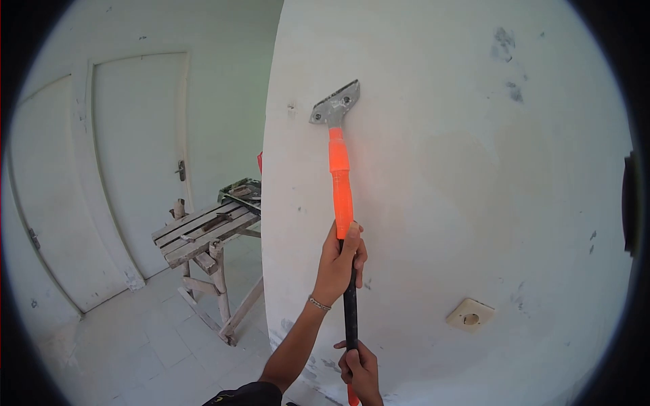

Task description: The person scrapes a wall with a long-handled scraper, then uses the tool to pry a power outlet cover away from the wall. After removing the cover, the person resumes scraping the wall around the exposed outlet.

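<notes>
A long-handled scraper [342, 196] stands almost upright in front of the pale wall [420, 223]. Its grey metal head [335, 105] has two screws and a slanted dark blade edge at the top, close to or against the wall; contact cannot be made out. The handle is bright orange above and black below, with an orange end. Wrapped round the handle where orange meets black is my left hand [342, 257], a bracelet on its wrist. Lower down, my right hand [360, 372] grips the black part near the bottom end.
On the left stands a worn wooden trestle bench [210, 233] with tools and a dark tray [242, 193] on it. Two pale doors [139, 162] lie behind it. A wall socket [470, 315] sits low on the right, and grey patches [503, 44] mark the wall.
</notes>
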Available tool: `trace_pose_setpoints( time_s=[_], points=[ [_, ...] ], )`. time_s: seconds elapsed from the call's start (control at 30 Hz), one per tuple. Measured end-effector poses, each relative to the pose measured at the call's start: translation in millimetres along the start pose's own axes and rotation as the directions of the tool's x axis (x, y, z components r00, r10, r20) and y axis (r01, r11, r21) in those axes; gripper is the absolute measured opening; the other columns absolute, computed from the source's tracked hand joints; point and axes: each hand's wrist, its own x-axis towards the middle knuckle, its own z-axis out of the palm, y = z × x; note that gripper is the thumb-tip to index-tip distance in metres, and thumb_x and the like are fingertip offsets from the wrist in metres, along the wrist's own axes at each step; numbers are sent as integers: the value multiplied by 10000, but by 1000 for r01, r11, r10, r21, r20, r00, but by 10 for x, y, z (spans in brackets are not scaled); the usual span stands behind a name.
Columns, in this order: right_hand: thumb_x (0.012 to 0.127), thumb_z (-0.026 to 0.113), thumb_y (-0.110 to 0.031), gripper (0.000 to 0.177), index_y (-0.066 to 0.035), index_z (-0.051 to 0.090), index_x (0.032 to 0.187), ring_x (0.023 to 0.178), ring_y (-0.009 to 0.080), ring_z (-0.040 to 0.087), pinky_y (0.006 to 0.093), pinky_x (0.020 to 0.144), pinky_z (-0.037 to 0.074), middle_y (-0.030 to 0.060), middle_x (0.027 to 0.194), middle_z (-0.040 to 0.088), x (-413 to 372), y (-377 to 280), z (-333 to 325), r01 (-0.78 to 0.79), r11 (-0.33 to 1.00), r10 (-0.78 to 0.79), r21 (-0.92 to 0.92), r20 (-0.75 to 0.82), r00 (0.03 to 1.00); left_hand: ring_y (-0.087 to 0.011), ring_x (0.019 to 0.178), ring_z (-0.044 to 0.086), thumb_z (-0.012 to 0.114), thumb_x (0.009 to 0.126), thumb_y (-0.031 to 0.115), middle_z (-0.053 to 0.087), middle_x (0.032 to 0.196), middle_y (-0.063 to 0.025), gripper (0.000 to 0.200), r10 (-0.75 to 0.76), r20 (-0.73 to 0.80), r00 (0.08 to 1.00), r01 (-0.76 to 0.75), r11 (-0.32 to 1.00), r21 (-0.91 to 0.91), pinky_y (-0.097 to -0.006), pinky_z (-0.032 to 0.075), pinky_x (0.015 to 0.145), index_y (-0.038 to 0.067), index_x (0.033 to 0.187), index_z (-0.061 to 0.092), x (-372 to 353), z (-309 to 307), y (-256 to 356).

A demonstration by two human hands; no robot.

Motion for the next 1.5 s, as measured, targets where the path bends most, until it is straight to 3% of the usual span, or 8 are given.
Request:
trace_pose_setpoints(
  time_s=[0.2, 0.43, 0.53, 0.6, 0.67, 0.97, 1.3, 1.5],
  points=[
    [970, 582, -484, 636, 3, 437, 1352, 461, 44, 433, 198, 411, 354, -12, 636, 483, -389, 500, -501, 79, 989, -115, 129, 305, 945, -119, 339, 440, 353, 1069, 426, 451, 574, -16, 374, -111, 46, 993, 111, 994, -4, -235, 392, 369, 56, 1077, 414, -380, 96, -119],
    [976, 592, -441, 625, 15, 430, 1372, 357, 63, 368, 207, 339, 326, -11, 617, 473, -220, -71, -238, 60, 996, -74, 63, 247, 966, -118, 343, 452, 356, 1062, 462, 469, 598, -19, 416, -17, 9, 1000, 17, 999, -42, -226, 370, 372, 54, 1125, 412, 148, 2, 235],
    [1003, 582, -341, 502, 4, 468, 1350, 369, 40, 340, 204, 331, 295, -26, 606, 441, -204, -105, -180, 99, 994, -106, 41, 228, 968, -137, 647, 609, 407, 1060, 402, 572, 918, -87, 402, 102, -194, 976, -81, 990, 113, -238, 472, 545, 48, 1251, 399, 203, -30, 260],
    [1014, 571, -279, 441, 8, 486, 1338, 380, 34, 335, 207, 332, 289, -31, 597, 427, -291, -56, -220, 40, 993, -58, 110, 169, 984, -205, 1132, 534, 479, 1026, 329, 430, 1296, -132, 475, 554, -196, 809, -327, 702, 633, -301, 495, 820, 62, 1390, 333, 2, -32, 33],
    [1020, 562, -259, 426, 13, 485, 1339, 385, 36, 340, 206, 338, 292, -32, 593, 422, -344, -50, -277, 53, 995, -67, 85, 169, 983, -343, 1428, 216, 540, 973, 285, 205, 1530, -191, 495, 536, 53, 843, -388, 535, 750, -469, 281, 1126, 73, 1409, 436, -376, 49, 3],
    [1017, 569, -263, 447, 19, 475, 1351, 388, 49, 344, 204, 352, 304, -36, 580, 408, -266, -240, -277, 63, 995, -76, 78, 169, 983, -431, 1498, -15, 685, 850, 248, -136, 1619, -231, 555, 401, 141, 905, -368, 576, 730, -538, 178, 1169, 233, 1379, 519, -225, 35, 173],
    [1024, 521, -173, 371, 19, 458, 1334, 399, 103, 430, 255, 375, 314, 48, 648, 517, -209, -509, -227, -3, 994, -14, 112, 151, 988, -424, 1509, -72, 579, 601, -33, -169, 1620, -187, 748, 375, 137, 917, -368, 662, 653, -549, 192, 1173, 252, 1293, 575, -29, 61, 331],
    [1014, 546, -205, 396, 18, 467, 1332, 410, 99, 438, 244, 404, 336, 53, 638, 517, 73, -653, -60, 45, 995, -59, 87, 170, 984, -462, 1493, -19, 567, 610, -49, -168, 1615, -180, 726, 390, 157, 907, -395, 665, 634, -521, 296, 1127, 272, 1261, 591, 241, -89, 507]
  ],
)
